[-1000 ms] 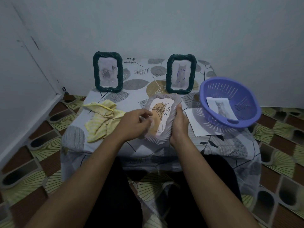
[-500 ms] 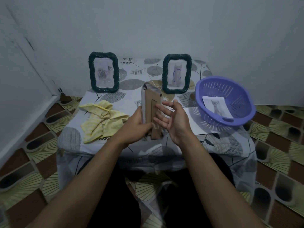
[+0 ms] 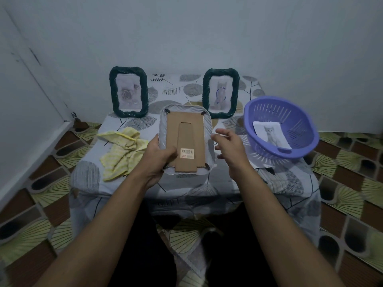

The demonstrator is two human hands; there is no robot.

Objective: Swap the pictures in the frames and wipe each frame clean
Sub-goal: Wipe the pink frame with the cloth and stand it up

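Basket, right of the right fingertips, holds one loose cat picture. White frame is held back-up. Left hand clamps its lower left edge, thumb on the cardboard. Right hand is just beside its right edge, fingers apart, holding nothing. Backing is still seated.

Left green frame and right green frame stand beyond the fingertips, both filled. Yellow cloth lies left of the left fingers, not in use.

Judgement: this swap is barely begun; wiping remains.
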